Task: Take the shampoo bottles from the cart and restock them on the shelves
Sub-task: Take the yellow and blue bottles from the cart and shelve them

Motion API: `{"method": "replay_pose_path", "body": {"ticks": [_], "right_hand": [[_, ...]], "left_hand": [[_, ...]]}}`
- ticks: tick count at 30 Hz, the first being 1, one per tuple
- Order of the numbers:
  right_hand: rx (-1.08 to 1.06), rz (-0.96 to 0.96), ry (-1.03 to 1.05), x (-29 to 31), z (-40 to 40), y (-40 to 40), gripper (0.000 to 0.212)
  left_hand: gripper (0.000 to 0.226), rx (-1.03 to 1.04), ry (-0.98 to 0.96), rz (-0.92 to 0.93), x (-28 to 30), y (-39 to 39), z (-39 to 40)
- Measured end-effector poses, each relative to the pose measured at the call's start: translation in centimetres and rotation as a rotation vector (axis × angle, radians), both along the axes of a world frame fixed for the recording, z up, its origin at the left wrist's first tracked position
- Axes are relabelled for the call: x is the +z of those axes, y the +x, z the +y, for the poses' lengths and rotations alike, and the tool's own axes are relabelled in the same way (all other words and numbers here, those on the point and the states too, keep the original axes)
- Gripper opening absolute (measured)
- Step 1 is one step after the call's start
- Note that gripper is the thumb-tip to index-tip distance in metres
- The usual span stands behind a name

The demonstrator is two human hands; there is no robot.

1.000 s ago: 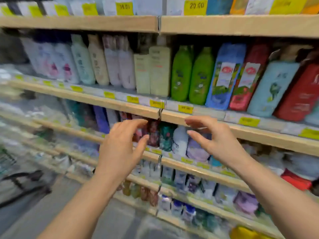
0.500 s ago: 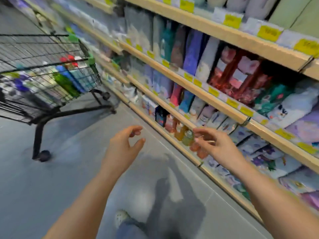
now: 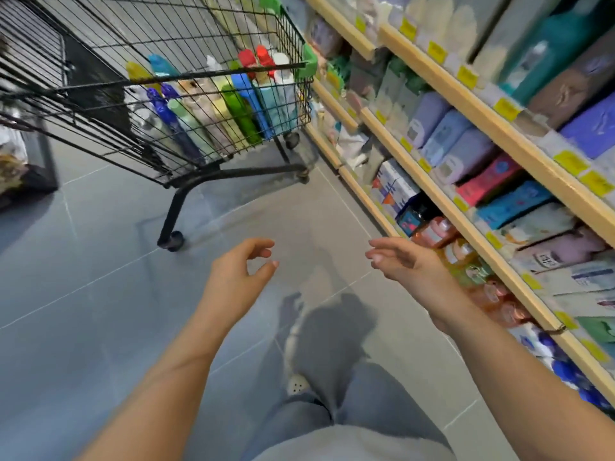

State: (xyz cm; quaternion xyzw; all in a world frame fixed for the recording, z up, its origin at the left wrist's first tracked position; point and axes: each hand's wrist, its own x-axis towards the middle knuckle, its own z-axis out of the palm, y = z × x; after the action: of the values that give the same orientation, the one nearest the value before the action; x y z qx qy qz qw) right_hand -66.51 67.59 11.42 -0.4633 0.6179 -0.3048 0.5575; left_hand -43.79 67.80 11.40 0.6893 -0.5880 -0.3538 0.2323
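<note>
While both hang over the grey tiled floor (image 3: 100, 261):
Left hand (image 3: 233, 277): loosely curled, empty;
Right hand (image 3: 409, 264): relaxed, empty;
Black wire cart (image 3: 186, 134): colourful plastic shampoo bottles (image 3: 239, 104) inside, beside wooden shelves (image 3: 466, 207).

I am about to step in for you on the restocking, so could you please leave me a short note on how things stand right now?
Left hand: empty, fingers loosely curled, above the floor.
Right hand: empty, fingers relaxed, beside the lower shelves.
Cart: ahead on the left, close to the shelving, out of both hands' reach for now, holding many shampoo bottles, mostly upright or leaning.
Done: nothing in hand; how many bottles are already placed cannot be told.
Left: step to the cart, take a bottle, put it on the shelves, repeat until the cart is empty.
</note>
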Motion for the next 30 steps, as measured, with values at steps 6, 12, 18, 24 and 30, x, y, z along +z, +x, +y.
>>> {"method": "replay_pose_path", "body": {"ticks": [6, 12, 18, 24, 30], "right_hand": [[0.122, -0.007, -0.008, -0.9, -9.7, 4.7, 0.022], [0.257, -0.024, -0.031, -1.7, -22.5, 8.0, 0.023], [0.396, 0.046, -0.047, 0.1, -33.3, 9.5, 0.018], [0.482, 0.037, -0.061, 0.7, -40.0, 12.3, 0.021], [0.506, 0.035, -0.084, 0.9, -45.4, 17.7, 0.021]], "left_hand": [[0.028, 0.134, 0.042, 0.042, -0.7, 4.3, -6.0], [0.028, 0.196, 0.078, 0.038, -1.2, 6.3, -16.3], [0.026, 0.273, 0.127, 0.053, -0.2, 8.1, -24.4], [0.021, 0.389, 0.161, 0.108, 0.4, 10.3, -29.3], [0.022, 0.425, 0.100, 0.175, 0.8, 14.5, -35.8]]}}
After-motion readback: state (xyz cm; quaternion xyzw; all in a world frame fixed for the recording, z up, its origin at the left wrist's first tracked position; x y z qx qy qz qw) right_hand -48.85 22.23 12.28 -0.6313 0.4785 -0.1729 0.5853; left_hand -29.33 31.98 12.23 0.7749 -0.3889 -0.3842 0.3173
